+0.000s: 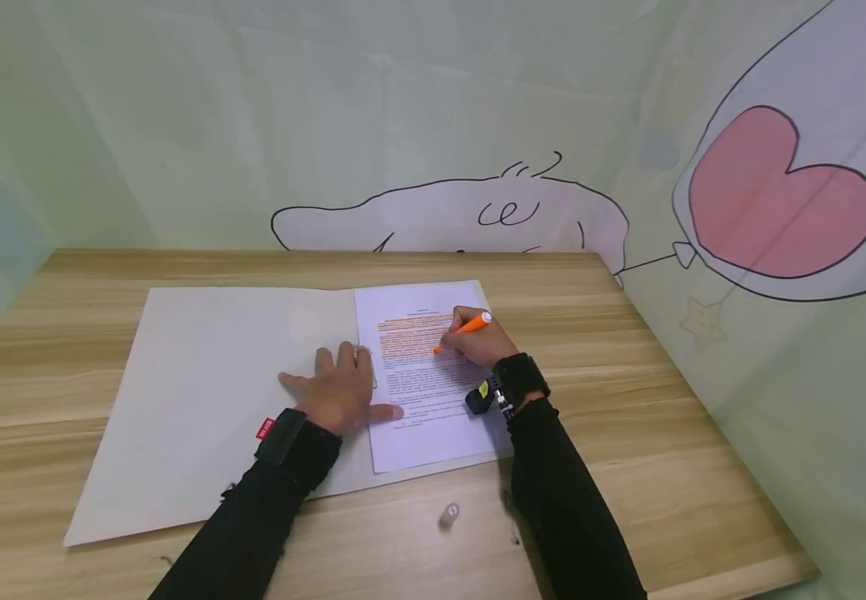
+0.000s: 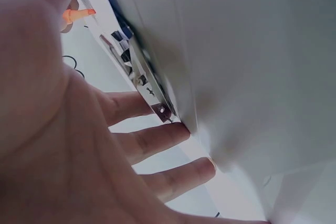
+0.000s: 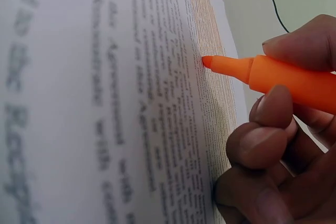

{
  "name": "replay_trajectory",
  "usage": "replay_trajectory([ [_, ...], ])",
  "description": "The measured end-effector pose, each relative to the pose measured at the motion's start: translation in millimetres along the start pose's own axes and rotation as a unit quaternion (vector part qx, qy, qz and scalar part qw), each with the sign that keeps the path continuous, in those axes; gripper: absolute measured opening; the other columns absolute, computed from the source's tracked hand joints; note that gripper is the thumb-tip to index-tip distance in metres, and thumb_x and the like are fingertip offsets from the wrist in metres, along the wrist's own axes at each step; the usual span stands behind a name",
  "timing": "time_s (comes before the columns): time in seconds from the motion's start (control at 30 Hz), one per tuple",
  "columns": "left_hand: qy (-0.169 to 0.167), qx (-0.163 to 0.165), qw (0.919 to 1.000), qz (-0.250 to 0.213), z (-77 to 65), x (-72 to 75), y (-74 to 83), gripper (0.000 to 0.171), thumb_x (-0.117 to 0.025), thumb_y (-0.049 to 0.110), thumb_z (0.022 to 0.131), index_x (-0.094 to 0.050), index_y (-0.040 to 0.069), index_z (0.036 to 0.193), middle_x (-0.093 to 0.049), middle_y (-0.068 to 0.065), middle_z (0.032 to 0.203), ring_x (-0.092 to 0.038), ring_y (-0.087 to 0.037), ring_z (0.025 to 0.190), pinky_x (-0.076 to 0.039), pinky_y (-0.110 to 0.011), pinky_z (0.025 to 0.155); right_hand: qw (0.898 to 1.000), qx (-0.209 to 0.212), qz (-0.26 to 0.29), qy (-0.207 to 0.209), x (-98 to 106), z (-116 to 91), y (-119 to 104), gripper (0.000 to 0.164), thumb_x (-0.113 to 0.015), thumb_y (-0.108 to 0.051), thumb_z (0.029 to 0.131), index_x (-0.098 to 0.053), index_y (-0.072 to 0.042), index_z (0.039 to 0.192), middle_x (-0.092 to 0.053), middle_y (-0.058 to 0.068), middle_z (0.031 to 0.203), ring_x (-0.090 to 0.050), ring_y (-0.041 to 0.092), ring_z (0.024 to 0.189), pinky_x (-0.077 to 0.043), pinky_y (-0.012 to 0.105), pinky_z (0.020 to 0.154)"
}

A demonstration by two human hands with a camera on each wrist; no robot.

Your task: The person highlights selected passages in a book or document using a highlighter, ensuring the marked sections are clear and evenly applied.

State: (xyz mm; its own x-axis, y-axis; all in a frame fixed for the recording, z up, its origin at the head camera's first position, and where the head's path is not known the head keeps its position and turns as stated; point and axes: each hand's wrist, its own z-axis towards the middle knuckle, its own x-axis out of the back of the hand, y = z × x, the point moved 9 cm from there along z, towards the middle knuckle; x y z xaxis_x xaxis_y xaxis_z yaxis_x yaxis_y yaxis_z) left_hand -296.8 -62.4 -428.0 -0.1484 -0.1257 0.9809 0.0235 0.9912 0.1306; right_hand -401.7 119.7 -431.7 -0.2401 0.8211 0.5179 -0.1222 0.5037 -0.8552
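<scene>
Head view: your right hand (image 1: 480, 340) pinches an orange marker (image 1: 474, 323), its tip (image 1: 437, 351) at the printed text (image 1: 413, 380) of the paper (image 1: 433, 446), which lies on the right half of the open folder (image 1: 200, 383). Your left hand (image 1: 337, 393) spreads its fingers (image 1: 346, 356) over the folder, thumb (image 1: 386, 412) on the paper. The folder lies on the wooden table (image 1: 643, 433).

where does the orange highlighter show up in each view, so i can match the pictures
Head: just right of centre, the orange highlighter is in the right hand, its tip at the printed sheet.
Left wrist: small, near the upper left edge, partly hidden.
Right wrist: large, at the right side, tip pointing left towards the text.
Shared landmark: the right hand's fingers around it, at least partly visible in all three.
</scene>
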Motion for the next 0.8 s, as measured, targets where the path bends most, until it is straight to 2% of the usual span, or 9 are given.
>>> replay_trajectory([
  [0.23,0.001,0.000,1.0000,-0.002,-0.1,0.1,0.2,0.110,-0.078,0.066,0.069,-0.040,-0.003,0.146,-0.044,-0.027,0.138,-0.043,-0.047,0.123,-0.030,-0.088,0.091,1.000,-0.003,0.010,-0.008,0.3,-0.5,-0.1,0.026,-0.070,-0.005,0.083,-0.051,-0.013,0.066,-0.050,0.000,0.058,-0.046,0.015,0.050,-0.029,0.023,0.043],
  [0.57,-0.003,0.002,1.0000,-0.006,1.6,-1.2,0.9,0.113,-0.079,0.066,0.067,-0.039,-0.003,0.147,-0.045,-0.028,0.137,-0.041,-0.049,0.123,-0.029,-0.088,0.090,1.000,0.000,0.012,0.004,5.8,-1.1,2.0,0.028,-0.070,-0.001,0.080,-0.050,-0.013,0.064,-0.049,-0.001,0.058,-0.045,0.016,0.051,-0.027,0.023,0.043],
  [0.8,-0.008,0.006,0.9999,-0.011,4.5,-2.6,-5.1,0.112,-0.078,0.065,0.070,-0.037,-0.002,0.148,-0.043,-0.027,0.138,-0.040,-0.050,0.126,-0.028,-0.089,0.091,0.999,0.023,0.022,0.015,2.6,1.4,-0.3,0.028,-0.070,-0.001,0.081,-0.050,-0.013,0.065,-0.048,-0.002,0.055,-0.044,0.014,0.048,-0.027,0.022,0.043],
])
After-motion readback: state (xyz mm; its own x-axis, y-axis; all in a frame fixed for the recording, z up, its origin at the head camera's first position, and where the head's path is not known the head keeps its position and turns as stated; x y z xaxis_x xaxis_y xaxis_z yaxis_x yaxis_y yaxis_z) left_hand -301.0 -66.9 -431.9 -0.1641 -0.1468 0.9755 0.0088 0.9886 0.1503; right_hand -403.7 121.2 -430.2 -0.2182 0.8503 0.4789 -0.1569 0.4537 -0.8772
